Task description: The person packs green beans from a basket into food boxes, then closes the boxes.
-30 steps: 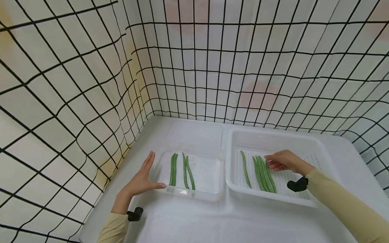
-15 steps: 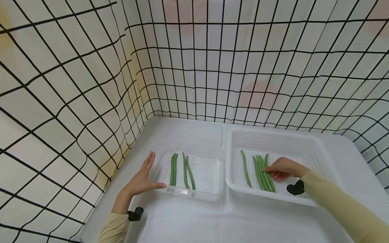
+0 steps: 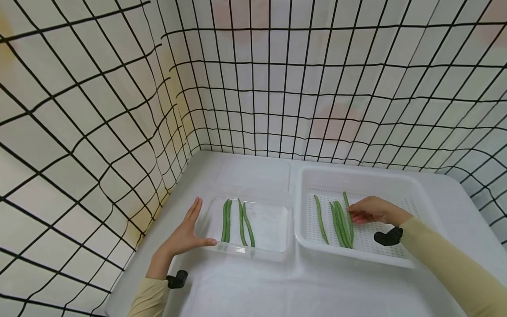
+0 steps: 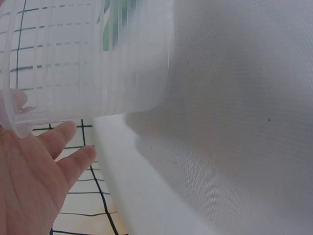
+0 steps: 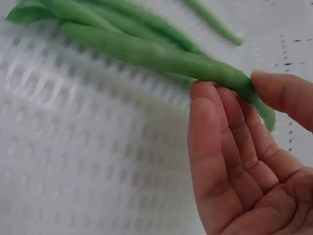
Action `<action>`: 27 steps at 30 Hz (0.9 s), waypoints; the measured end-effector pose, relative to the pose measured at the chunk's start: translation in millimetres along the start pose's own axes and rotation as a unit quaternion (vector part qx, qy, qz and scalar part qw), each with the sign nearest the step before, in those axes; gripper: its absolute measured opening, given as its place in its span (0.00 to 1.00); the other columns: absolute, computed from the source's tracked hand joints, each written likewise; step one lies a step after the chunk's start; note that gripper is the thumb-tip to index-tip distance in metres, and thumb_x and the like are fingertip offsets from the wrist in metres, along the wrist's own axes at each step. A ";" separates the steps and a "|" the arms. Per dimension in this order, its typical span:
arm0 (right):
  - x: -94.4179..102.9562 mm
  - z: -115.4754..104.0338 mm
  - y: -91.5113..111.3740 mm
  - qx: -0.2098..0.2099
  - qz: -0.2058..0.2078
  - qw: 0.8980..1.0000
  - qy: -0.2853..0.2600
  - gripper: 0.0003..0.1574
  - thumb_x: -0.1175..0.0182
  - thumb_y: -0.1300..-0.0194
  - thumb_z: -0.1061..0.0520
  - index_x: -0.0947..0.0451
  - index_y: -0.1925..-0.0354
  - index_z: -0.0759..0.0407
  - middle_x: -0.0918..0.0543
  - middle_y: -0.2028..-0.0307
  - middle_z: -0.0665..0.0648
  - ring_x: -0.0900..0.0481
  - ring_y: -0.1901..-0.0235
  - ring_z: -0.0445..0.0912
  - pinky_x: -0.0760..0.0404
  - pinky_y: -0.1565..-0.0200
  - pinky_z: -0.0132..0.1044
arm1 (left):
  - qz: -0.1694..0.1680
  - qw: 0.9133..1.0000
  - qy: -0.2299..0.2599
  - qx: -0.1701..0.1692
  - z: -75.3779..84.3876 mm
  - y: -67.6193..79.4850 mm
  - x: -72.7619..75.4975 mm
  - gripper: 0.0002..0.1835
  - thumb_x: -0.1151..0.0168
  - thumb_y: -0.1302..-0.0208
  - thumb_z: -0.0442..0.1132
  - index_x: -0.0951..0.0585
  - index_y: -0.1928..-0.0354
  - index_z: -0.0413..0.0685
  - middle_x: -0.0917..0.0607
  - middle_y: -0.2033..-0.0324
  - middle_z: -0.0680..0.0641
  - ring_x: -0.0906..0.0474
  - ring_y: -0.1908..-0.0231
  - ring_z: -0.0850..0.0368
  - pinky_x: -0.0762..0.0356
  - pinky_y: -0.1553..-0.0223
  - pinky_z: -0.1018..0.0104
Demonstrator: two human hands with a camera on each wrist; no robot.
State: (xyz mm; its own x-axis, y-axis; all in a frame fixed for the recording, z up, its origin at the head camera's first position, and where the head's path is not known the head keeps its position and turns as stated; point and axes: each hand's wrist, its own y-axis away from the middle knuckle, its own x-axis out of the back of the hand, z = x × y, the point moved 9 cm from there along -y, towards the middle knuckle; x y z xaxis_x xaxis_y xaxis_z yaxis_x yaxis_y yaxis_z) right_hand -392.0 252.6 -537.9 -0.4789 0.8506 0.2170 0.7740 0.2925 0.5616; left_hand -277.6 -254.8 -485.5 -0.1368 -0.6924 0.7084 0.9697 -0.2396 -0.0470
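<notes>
My right hand (image 3: 372, 210) pinches a green bean (image 5: 156, 55) near one end, between thumb and fingertips. The bean's far end lies by several other green beans (image 3: 338, 224) in the white perforated basket (image 3: 356, 256). One more green bean (image 3: 320, 218) lies apart at the basket's left. On the left, a clear plastic container (image 3: 273, 254) has several green beans (image 3: 225, 222) lying lengthwise in it. My left hand (image 3: 180, 237) rests at its left front corner, fingers straight and thumb spread along the front rim. In the left wrist view the container's ribbed side (image 4: 73, 73) rises beside the fingers.
Both containers stand side by side on a white-covered table (image 3: 237, 290). Black wire mesh (image 3: 269, 92) rises behind them and along the left side, with pale cloth behind it. A small black camera sits on each wrist.
The right hand first moves down onto the rightmost bean of the bunch, then takes hold and lifts its upper end away from the viewer. The left hand stays put.
</notes>
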 end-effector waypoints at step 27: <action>-162.8 -139.7 0.8 0.086 -0.162 0.975 -0.124 0.11 0.43 0.32 0.62 0.21 0.58 0.69 0.17 0.66 0.60 0.17 0.66 0.47 0.19 0.58 0.38 | 0.001 1.000 0.004 0.002 -1.9 1.0 -0.2 0.69 0.23 0.59 0.58 0.66 0.25 0.61 0.67 0.27 0.54 0.63 0.29 0.43 0.48 0.39 0.36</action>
State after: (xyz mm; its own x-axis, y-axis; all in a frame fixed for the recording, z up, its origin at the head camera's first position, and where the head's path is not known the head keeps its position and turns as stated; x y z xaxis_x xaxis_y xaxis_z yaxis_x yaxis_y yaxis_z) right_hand -371.3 53.3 -461.3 -0.6114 0.7746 -0.1617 0.6668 0.6143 0.4219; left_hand -277.0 -256.2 -487.0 -0.1365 -0.6989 0.7021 0.9706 -0.2361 -0.0463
